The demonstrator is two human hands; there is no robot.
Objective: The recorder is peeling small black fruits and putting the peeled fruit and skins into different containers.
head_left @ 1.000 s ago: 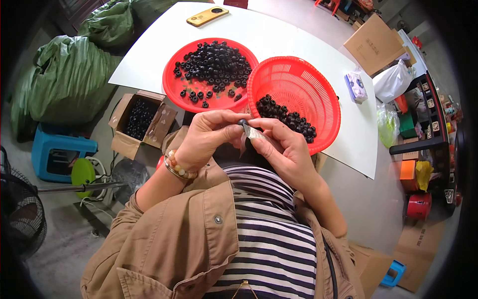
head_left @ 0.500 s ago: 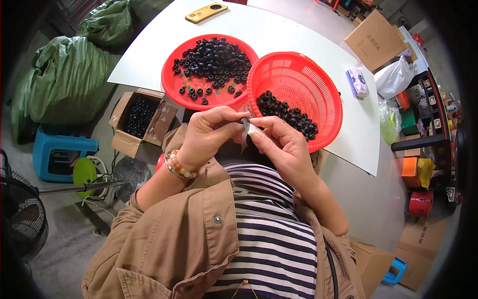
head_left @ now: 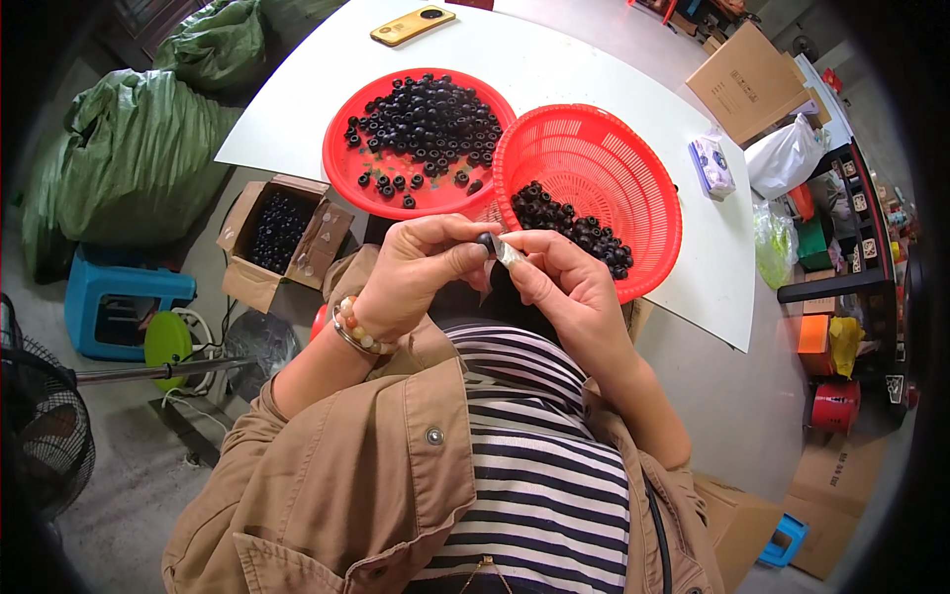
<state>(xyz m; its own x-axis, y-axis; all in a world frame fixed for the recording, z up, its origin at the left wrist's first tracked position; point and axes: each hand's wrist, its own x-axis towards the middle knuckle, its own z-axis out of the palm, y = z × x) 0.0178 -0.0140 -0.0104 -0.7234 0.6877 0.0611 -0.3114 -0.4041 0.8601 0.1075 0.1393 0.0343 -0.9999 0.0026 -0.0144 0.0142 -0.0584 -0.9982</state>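
My left hand [head_left: 414, 269], with a bead bracelet [head_left: 358, 327] at the wrist, pinches a small round black part [head_left: 485, 241] between thumb and fingertips. Close against it, my right hand [head_left: 566, 289] grips a small flat blade-like piece [head_left: 510, 253] with a whitish wrapping; its exact kind is hard to make out. The fingertips of both hands nearly meet. Beyond them a red tray [head_left: 341, 188] carries many black ring-like parts [head_left: 426, 119]. To its right a red plastic basket [head_left: 594, 129] tilts toward me, with more black parts [head_left: 574, 230] gathered along its lower side.
The white table [head_left: 584, 69] bears a yellow phone [head_left: 413, 26] and a tissue pack [head_left: 711, 166]. An open carton [head_left: 319, 238] of black parts stands below at left, near a blue stool [head_left: 94, 307] and a fan [head_left: 45, 416]. Green sacks [head_left: 139, 163] lie behind.
The black part in my left fingers has turned and shows more of its round side. My right hand has shifted slightly with the whitish-wrapped piece. Trays and table things stay put.
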